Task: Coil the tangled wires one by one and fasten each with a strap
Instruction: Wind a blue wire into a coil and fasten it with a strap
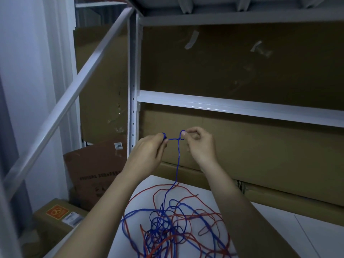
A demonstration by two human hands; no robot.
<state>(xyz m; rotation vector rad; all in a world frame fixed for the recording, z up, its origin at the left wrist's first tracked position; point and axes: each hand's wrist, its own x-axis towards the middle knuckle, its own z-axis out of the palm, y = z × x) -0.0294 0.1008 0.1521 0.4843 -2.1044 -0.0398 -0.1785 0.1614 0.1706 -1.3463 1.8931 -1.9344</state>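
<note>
A tangle of blue wire [162, 224] and red wire [204, 216] lies on a white table [270, 229]. One blue strand [177, 164] rises from the heap up to my hands, which are raised in front of the shelf. My left hand [149, 151] pinches the blue wire's end, with a small loop round a fingertip. My right hand [199, 144] pinches a small blue loop at its fingertips. A short taut piece of blue wire [174, 139] runs between the two hands.
A white metal shelf rack [223, 107] backed with brown cardboard [223, 62] stands right behind the table. Cardboard boxes [96, 170] are stacked at lower left, one with an orange label [56, 212]. A slanted white rail [74, 90] crosses the left side.
</note>
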